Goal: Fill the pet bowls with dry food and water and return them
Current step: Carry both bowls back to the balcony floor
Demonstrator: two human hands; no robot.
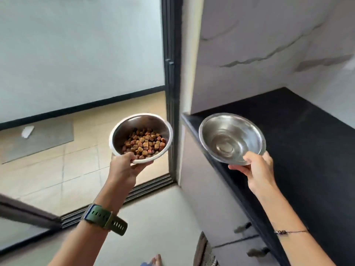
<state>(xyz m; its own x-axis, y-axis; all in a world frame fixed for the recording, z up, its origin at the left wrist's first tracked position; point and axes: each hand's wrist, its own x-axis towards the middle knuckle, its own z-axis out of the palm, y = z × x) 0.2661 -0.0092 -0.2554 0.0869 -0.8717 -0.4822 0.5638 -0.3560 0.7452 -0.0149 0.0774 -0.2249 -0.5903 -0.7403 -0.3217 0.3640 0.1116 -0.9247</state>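
Observation:
My left hand (125,167) grips the near rim of a steel bowl (123,129) that holds brown dry kibble (144,144). It is held in the air over the doorway threshold. My right hand (257,169) pinches the near rim of a second steel bowl (240,127) with clear water in its bottom. That bowl hangs tilted toward me above the front edge of the black countertop (307,141). The two bowls are apart, side by side at the same height.
A dark sliding door frame (171,93) stands between the bowls, with its floor track (134,192) below. Beyond it lie a tiled balcony floor and a grey mat (38,141). Cabinet drawers with handles (244,228) sit under the counter. A marble wall rises behind it.

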